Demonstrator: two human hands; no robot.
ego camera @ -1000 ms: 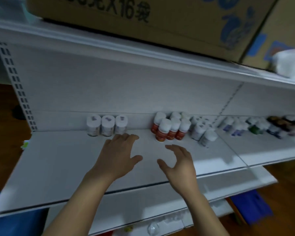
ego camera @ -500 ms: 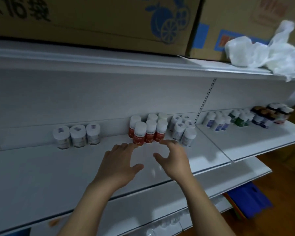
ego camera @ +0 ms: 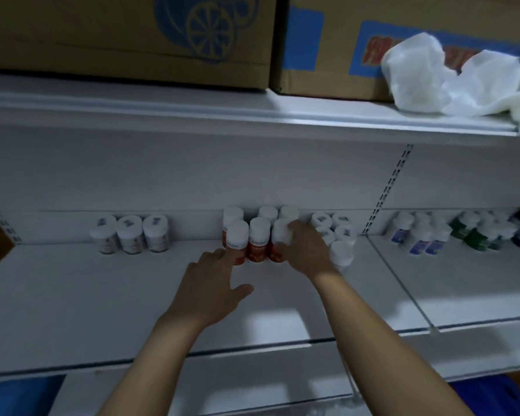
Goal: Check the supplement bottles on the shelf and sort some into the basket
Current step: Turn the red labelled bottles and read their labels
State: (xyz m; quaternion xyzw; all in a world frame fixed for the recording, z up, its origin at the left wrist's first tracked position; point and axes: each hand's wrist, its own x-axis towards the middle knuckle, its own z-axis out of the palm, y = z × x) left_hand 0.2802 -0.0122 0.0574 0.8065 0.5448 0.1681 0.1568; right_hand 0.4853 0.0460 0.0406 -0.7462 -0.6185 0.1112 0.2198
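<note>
Several red-labelled supplement bottles (ego camera: 258, 241) with white caps stand in a cluster at the back of the white shelf (ego camera: 102, 295). My right hand (ego camera: 305, 250) has its fingers curled round the rightmost front red bottle (ego camera: 280, 238). My left hand (ego camera: 210, 283) lies flat and spread over the shelf, its fingertips touching the base of the leftmost front red bottle (ego camera: 236, 240). Three white bottles (ego camera: 131, 238) stand to the left. No basket is in sight.
More white bottles (ego camera: 333, 232) crowd right of my right hand. Blue-labelled bottles (ego camera: 421, 235) and green ones (ego camera: 475, 234) stand on the adjoining shelf section. Cardboard boxes (ego camera: 132, 40) and a white plastic bag (ego camera: 451, 76) sit on the upper shelf (ego camera: 252, 115).
Both hands have moved forward to the red bottles. My right hand has closed round the rightmost front one; my left fingertips have reached the leftmost one. The camera has turned right.
</note>
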